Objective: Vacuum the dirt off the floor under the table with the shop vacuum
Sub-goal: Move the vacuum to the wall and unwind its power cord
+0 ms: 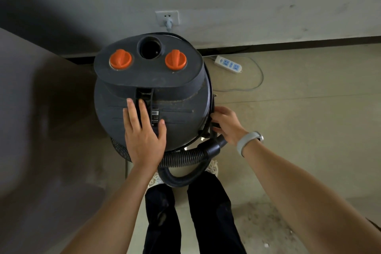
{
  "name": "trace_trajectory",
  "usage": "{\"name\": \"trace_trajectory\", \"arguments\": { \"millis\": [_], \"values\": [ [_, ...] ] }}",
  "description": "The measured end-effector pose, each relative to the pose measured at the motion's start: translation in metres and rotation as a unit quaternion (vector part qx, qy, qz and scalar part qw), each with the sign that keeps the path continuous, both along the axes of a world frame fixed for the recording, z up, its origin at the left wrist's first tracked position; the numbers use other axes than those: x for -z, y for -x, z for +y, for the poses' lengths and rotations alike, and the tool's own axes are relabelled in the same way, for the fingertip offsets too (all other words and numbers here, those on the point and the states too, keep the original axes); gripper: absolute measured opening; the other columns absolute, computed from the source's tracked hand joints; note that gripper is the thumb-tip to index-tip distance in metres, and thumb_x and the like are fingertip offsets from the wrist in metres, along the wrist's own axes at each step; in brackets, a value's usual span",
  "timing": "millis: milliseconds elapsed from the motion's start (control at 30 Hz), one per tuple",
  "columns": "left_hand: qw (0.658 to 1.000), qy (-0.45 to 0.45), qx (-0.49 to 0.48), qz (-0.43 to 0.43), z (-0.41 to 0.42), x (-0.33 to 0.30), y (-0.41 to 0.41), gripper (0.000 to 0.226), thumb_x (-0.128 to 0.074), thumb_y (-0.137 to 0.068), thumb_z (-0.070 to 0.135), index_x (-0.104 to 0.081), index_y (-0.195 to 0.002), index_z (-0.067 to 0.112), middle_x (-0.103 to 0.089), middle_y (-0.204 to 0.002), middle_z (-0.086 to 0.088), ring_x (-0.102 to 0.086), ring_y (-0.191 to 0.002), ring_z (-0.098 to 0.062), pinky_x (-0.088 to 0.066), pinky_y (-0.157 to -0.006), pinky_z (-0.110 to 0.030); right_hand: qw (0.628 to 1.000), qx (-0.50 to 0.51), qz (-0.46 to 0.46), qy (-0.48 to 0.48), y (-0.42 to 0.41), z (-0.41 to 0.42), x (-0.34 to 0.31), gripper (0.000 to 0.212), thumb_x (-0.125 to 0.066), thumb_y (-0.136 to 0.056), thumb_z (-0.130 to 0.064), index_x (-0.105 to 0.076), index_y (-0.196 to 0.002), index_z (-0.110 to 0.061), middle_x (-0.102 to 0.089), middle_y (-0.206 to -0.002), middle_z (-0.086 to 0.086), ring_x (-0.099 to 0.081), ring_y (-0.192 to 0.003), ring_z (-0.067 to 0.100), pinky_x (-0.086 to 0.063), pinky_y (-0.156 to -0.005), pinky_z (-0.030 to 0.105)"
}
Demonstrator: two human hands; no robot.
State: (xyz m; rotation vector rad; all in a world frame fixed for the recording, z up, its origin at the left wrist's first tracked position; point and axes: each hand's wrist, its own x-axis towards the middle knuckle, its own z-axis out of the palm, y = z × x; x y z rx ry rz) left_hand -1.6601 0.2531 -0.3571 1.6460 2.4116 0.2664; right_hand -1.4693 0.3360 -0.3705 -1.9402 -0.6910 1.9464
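A dark grey shop vacuum (177, 97) with two orange knobs and a round port on its top stands on the floor just in front of me. My left hand (143, 132) lies flat on its lid, fingers straight and reaching the carry handle (144, 95). My right hand (226, 125) is at the vacuum's right side, fingers curled round a black cord or clip at the rim. The black ribbed hose (181, 158) loops round the front of the vacuum, its cuff just below my right hand.
A plug sits in the wall socket (167, 19) behind the vacuum. A white power strip (228, 64) with its cable lies on the floor to the right. A dark surface fills the left side (41, 109). Dusty floor shows at lower right (268, 222). My legs stand below.
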Motion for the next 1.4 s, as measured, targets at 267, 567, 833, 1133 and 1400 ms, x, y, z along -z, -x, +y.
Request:
{"name": "trace_trajectory", "arguments": {
  "millis": [267, 567, 833, 1133, 1400],
  "values": [
    [1.000, 0.008, -0.007, -0.008, 0.001, -0.005, -0.002, 0.069, -0.036, -0.091, 0.044, -0.028, -0.146, 0.003, -0.016, -0.155, -0.021, -0.030, -0.135, -0.045, -0.041, -0.099, -0.052, 0.986, 0.122, 0.111, 0.008, 0.005, -0.008, -0.007, 0.021, -0.054, -0.093, -0.008, -0.053, -0.114, -0.011, -0.062, -0.101, 0.013, -0.065, -0.090, 0.026, -0.057, -0.074, 0.038],
    [0.999, 0.022, -0.011, -0.026, 0.002, -0.007, -0.002, 0.071, -0.031, -0.091, 0.047, -0.026, -0.147, 0.004, -0.014, -0.156, -0.018, -0.027, -0.137, -0.044, -0.036, -0.103, -0.052, 0.972, -0.113, -0.168, -0.121, 0.005, 0.018, -0.012, 0.004, -0.055, -0.093, -0.015, -0.059, -0.091, -0.014, -0.045, -0.098, -0.001, -0.048, -0.091, 0.016, -0.046, -0.083, 0.025],
    [1.000, 0.026, -0.001, -0.017, 0.002, -0.008, 0.000, 0.078, -0.034, -0.086, 0.053, -0.026, -0.147, 0.005, -0.016, -0.156, -0.019, -0.030, -0.135, -0.044, -0.042, -0.097, -0.054, 0.933, -0.200, -0.244, -0.172, 0.008, 0.035, -0.023, 0.014, -0.045, -0.094, -0.013, -0.055, -0.102, -0.006, -0.052, -0.087, 0.004, -0.048, -0.080, 0.022, -0.035, -0.067, 0.028],
    [0.999, 0.027, 0.018, 0.015, 0.000, -0.007, 0.001, 0.093, -0.047, -0.076, 0.065, -0.023, -0.146, 0.007, -0.018, -0.153, -0.019, -0.033, -0.133, -0.045, -0.048, -0.090, -0.053, 0.864, -0.355, -0.278, -0.225, 0.000, 0.044, -0.025, 0.010, -0.041, -0.095, -0.014, -0.045, -0.099, -0.007, -0.052, -0.077, 0.008, -0.051, -0.066, 0.026, -0.036, -0.054, 0.029],
    [0.999, 0.038, 0.008, 0.025, 0.000, -0.004, 0.000, 0.092, -0.048, -0.076, 0.063, -0.023, -0.146, 0.008, -0.017, -0.154, -0.018, -0.030, -0.135, -0.044, -0.042, -0.095, -0.057, 0.860, -0.357, -0.258, -0.259, -0.001, 0.035, -0.024, 0.009, -0.037, -0.099, -0.016, -0.039, -0.102, -0.008, -0.045, -0.070, 0.000, -0.042, -0.060, 0.020, -0.027, -0.052, 0.029]
  ]
}}
